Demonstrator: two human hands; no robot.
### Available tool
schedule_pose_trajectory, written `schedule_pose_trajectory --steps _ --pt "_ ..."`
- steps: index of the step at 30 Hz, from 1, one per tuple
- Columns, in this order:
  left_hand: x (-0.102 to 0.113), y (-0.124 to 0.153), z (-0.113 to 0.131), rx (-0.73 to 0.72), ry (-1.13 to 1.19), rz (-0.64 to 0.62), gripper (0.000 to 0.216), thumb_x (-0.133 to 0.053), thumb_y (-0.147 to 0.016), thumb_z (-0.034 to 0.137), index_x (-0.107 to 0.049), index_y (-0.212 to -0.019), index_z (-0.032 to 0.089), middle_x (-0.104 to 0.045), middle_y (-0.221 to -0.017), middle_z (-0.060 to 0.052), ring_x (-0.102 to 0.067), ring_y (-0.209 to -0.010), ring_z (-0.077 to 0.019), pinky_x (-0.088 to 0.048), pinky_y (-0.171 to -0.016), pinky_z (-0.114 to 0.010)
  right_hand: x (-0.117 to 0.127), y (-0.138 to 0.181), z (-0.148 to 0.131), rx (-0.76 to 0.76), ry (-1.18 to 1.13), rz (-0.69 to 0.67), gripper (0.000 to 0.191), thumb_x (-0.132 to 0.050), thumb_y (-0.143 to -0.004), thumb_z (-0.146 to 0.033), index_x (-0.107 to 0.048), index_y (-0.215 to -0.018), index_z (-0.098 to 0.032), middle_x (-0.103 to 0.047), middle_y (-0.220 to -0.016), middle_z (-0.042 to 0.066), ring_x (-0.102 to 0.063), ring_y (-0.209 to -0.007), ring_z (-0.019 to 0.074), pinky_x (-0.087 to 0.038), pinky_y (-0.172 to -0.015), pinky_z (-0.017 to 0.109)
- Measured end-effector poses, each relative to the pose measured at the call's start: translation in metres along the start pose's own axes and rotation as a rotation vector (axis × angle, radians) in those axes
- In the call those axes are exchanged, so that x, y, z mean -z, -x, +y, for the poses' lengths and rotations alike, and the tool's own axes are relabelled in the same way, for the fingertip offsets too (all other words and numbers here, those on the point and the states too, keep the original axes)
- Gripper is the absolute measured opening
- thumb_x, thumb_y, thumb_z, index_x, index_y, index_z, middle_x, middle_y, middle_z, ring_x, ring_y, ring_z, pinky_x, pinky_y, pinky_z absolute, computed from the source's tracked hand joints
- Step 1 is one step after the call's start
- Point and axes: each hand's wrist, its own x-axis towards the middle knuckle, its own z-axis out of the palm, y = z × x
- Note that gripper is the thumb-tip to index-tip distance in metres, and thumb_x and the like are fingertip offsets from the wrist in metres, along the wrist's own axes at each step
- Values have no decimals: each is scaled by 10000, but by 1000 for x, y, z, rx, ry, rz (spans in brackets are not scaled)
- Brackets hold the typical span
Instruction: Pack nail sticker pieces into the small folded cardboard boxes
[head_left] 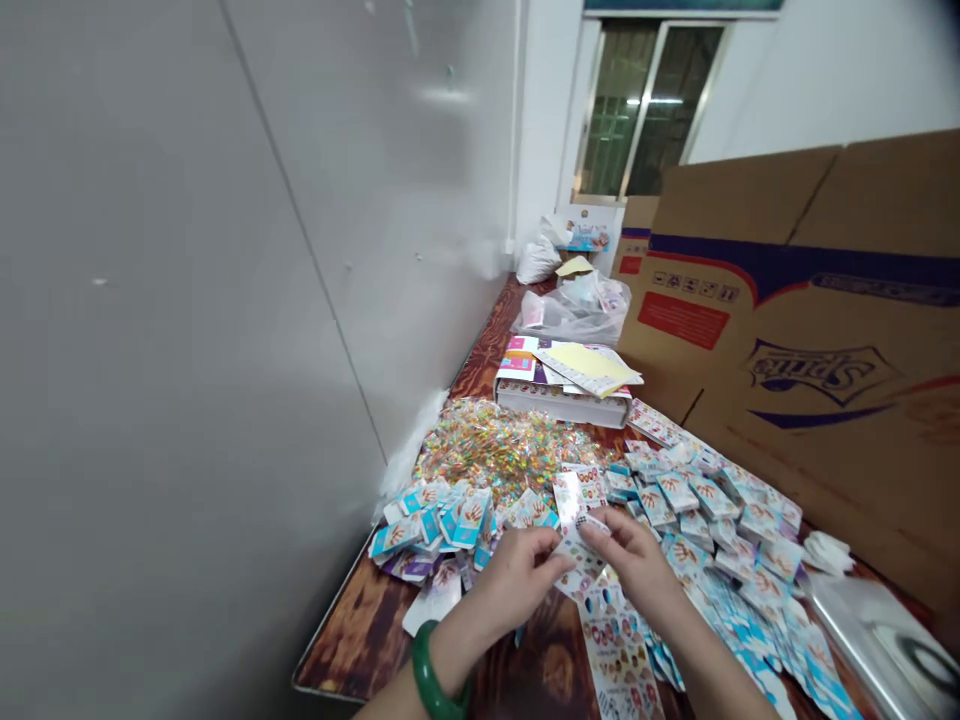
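My left hand [517, 575], with a green bangle [431, 685] on the wrist, and my right hand [634, 555] meet low in the middle of the view. Both pinch a small printed sticker sheet [577, 560] held just above the wooden table [360, 630]. More sticker sheets [619, 665] lie under my hands. Several small blue-and-white packets [439, 520] are piled to the left of my hands, and several more packets [720, 520] spread to the right.
A clear bag of colourful small pieces [495, 445] lies behind the packets. Farther back sit a flat white box with papers [566, 385] and plastic bags [577, 305]. Large flattened cardboard boxes [810, 330] lean on the right; a grey wall [225, 300] runs along the left.
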Motion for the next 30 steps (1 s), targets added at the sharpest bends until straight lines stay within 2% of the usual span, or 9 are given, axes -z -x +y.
schedule_pose_trajectory --steps 4,8,11,13,16,20,22,26,30 --pt "-16 -5 -10 124 231 63 86 -531 -710 218 -570 -673 151 -536 -573 35 -543 -502 -121 -398 -493 -224 -9 0 8 -262 -327 -29 311 -693 -678 -463 -625 -673 -159 -596 -646 6 -531 -619 146 -421 -605 259" --pt "-29 -8 -13 257 607 209 72 -544 -675 209 -545 -717 150 -562 -589 27 -572 -492 -128 -469 -516 -260 -18 4 17 -339 -430 -70 252 -744 -650 -390 -631 -719 -175 -614 -707 -2 -570 -676 141 -467 -666 269" --pt "-32 -3 -12 321 907 194 136 -566 -688 246 -549 -771 139 -596 -650 10 -604 -544 -120 -512 -615 -285 -20 7 25 -376 -384 -69 324 -746 -652 -393 -626 -880 -198 -630 -745 -6 -571 -606 122 -460 -543 235" --pt "-34 1 -12 336 974 176 189 -594 -696 285 -562 -799 129 -604 -680 0 -611 -573 -114 -516 -650 -283 -19 8 31 -407 -319 -104 350 -729 -669 -417 -620 -899 -177 -613 -640 -9 -540 -500 107 -392 -428 193" --pt "-39 5 -14 302 927 209 273 -654 -676 328 -564 -842 131 -590 -698 8 -603 -597 -106 -507 -633 -256 -17 8 36 -412 -301 -80 327 -746 -646 -410 -622 -804 -151 -537 -465 -36 -464 -382 79 -283 -354 161" --pt "-45 -2 -21 223 878 244 292 -661 -676 349 -558 -860 145 -575 -688 20 -597 -593 -107 -498 -625 -258 -11 5 37 -410 -414 -33 319 -790 -579 -361 -662 -761 -133 -563 -508 -16 -442 -402 63 -273 -367 164" --pt "-44 -10 -25 213 827 209 286 -664 -670 349 -563 -847 148 -580 -682 16 -592 -585 -112 -490 -607 -259 -6 4 40 -385 -425 14 297 -797 -558 -345 -676 -724 -132 -560 -526 -13 -430 -422 61 -270 -376 170" --pt "-33 -28 -26 179 540 94 284 -670 -672 355 -597 -846 143 -573 -652 12 -547 -543 -104 -438 -533 -232 7 4 52 -234 -269 183 241 -761 -612 -360 -689 -714 -154 -518 -492 -35 -398 -438 76 -287 -419 205" --pt "-22 -37 -16 56 409 39 384 -707 -657 331 -585 -978 159 -604 -781 -2 -524 -562 -81 -417 -537 -215 20 8 52 -58 -124 228 178 -727 -675 -321 -707 -779 -178 -564 -562 -26 -456 -529 105 -372 -543 245"
